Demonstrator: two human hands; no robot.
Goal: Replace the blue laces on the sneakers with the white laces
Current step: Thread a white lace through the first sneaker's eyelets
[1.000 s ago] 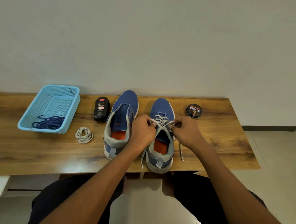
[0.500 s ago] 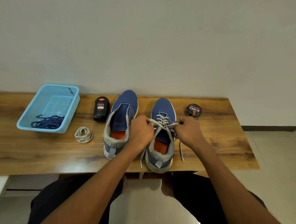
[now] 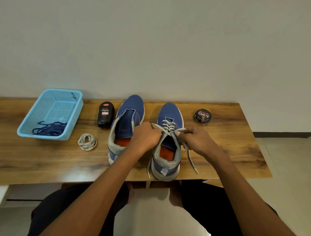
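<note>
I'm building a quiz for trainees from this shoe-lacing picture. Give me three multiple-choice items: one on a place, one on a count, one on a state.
1. Where do the blue laces lie?
A. in the basket
B. on the floor
C. in a sneaker

2. How many sneakers carry white lacing?
A. none
B. one
C. two

3. What are both hands doing?
A. resting flat
B. holding the tin
C. pinching lace

Key: 1 A, a dark tangle sits inside it. 2 B, only the right sneaker is laced; the left sneaker is bare. 3 C, left hand and right hand grip the white lace.
</note>
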